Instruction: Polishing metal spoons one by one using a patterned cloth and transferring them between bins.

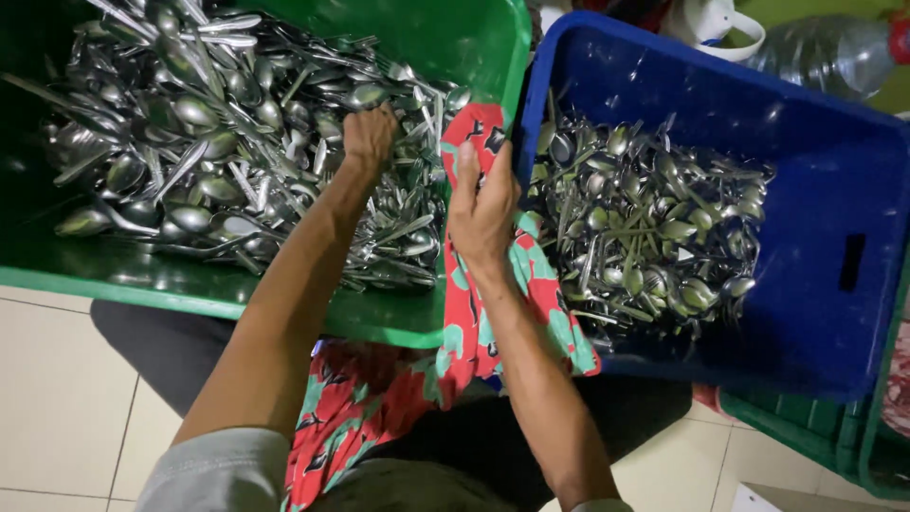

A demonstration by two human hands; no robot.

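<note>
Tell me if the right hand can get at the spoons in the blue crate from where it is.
Probably yes: the right hand rests on the cloth beside the open blue crate, with the spoons uncovered.

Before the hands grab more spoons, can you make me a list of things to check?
1. Left hand is down in the shiny metal cutlery inside the green plastic bin: ok.
2. Left fingers closed on a piece: cannot tell, they are buried.
3. Right hand holds the red and green patterned cloth: ok.
4. Cloth lies between the two bins: ok.
5. Blue plastic bin has room beside its pile of metal spoons: ok.
</note>
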